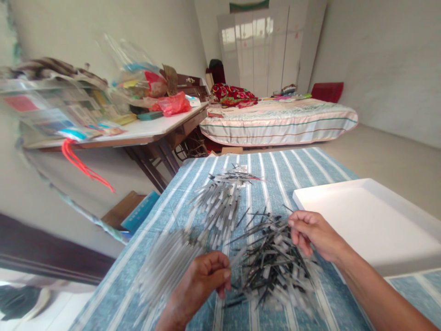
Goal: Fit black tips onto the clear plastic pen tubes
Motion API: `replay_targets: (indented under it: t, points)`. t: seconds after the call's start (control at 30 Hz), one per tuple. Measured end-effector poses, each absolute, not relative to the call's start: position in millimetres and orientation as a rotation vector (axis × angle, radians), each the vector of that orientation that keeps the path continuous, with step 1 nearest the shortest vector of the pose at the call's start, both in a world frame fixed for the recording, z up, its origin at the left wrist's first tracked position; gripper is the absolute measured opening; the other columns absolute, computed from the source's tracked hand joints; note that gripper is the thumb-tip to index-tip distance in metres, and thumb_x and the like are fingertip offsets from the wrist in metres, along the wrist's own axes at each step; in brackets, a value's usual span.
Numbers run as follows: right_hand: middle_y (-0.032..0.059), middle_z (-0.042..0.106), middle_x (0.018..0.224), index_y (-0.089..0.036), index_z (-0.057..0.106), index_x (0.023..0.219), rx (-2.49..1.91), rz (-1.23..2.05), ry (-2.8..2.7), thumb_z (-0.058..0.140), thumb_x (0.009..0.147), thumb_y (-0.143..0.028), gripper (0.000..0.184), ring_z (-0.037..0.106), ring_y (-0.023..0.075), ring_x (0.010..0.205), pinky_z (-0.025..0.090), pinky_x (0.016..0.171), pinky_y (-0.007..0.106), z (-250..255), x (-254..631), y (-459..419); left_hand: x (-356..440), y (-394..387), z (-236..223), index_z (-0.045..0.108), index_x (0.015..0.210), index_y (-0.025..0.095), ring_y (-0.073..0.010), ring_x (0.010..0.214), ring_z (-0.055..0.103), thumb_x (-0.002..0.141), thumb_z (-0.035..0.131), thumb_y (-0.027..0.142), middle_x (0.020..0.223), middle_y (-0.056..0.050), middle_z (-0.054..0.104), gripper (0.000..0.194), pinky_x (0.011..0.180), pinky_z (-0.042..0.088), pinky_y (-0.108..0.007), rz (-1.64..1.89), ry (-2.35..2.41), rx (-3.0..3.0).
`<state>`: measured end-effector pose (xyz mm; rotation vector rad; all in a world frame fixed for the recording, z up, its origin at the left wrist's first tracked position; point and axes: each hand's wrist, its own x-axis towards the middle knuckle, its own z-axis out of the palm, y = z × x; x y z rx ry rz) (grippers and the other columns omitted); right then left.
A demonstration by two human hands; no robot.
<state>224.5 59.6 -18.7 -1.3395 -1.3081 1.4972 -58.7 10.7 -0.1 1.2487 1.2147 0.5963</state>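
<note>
My left hand [203,280] is closed round a bundle of clear pen barrels [165,266], which fans out to the left and is blurred by motion. My right hand [312,234] has its fingers pinched at the right edge of a heap of thin black pen refills [272,257] on the blue striped tablecloth [303,165]. What the right fingers grip is too small to make out. More clear barrels [220,202] lie in a loose pile beyond both hands.
A white tray [372,220] lies at the right of the table. To the left stands a cluttered side table [144,131] with bags and papers. A bed [279,119] and a white wardrobe [262,46] are behind.
</note>
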Motion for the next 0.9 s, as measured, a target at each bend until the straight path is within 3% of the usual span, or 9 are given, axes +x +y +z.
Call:
replay_targets:
  t: [0.3, 0.4, 0.5, 0.7, 0.9]
  points:
    - [-0.0082, 0.048, 0.042, -0.018, 0.053, 0.073, -1.517, 1.265, -1.453, 0.052, 0.076, -0.034, 0.016, 0.039, 0.0056, 0.026, 0.025, 0.029, 0.016, -16, 218, 56, -41, 11, 6, 0.058, 0.084, 0.013, -0.0104, 0.059, 0.057, 0.076, 0.061, 0.02, 0.071, -0.003, 0.065, 0.011, 0.059, 0.046, -0.021, 1.223, 1.041, 0.786]
    - [-0.0065, 0.05, 0.051, -0.018, 0.057, 0.074, -1.386, 1.178, -1.686, 0.049, 0.08, -0.038, 0.022, 0.043, 0.005, 0.035, 0.031, 0.036, 0.016, -6, 196, 38, -15, 13, 9, 0.057, 0.084, 0.014, -0.0127, 0.066, 0.06, 0.073, 0.063, 0.015, 0.078, -0.005, 0.065, 0.012, 0.067, 0.05, -0.029, 1.337, 0.899, 0.629]
    - [-0.0066, 0.046, 0.051, -0.017, 0.055, 0.069, -1.187, 1.291, -1.874, 0.051, 0.079, -0.036, 0.022, 0.044, 0.0056, 0.041, 0.031, 0.039, 0.015, 3, 169, 15, 11, 10, 14, 0.055, 0.085, 0.014, -0.012, 0.069, 0.06, 0.075, 0.06, 0.013, 0.081, -0.004, 0.064, 0.011, 0.071, 0.05, -0.029, 1.397, 0.811, 0.557]
    - [-0.005, 0.046, 0.047, -0.018, 0.045, 0.059, -1.17, 1.382, -1.796, 0.035, 0.087, -0.037, 0.035, 0.043, 0.0061, 0.036, 0.033, 0.039, 0.016, 1, 142, -6, 36, 6, 16, 0.051, 0.08, 0.015, -0.007, 0.055, 0.053, 0.079, 0.055, 0.014, 0.068, 0.001, 0.059, 0.004, 0.056, 0.046, -0.02, 1.46, 0.703, 0.44]
    - [-0.0068, 0.041, 0.039, -0.02, 0.043, 0.056, -1.183, 1.403, -1.831, 0.036, 0.086, -0.035, 0.035, 0.038, 0.0062, 0.031, 0.031, 0.037, 0.017, 12, 139, -4, 45, 9, 26, 0.047, 0.072, 0.017, -0.0056, 0.044, 0.044, 0.07, 0.062, 0.018, 0.057, 0.004, 0.052, 0.015, 0.043, 0.037, -0.017, 1.608, 0.823, 0.377]
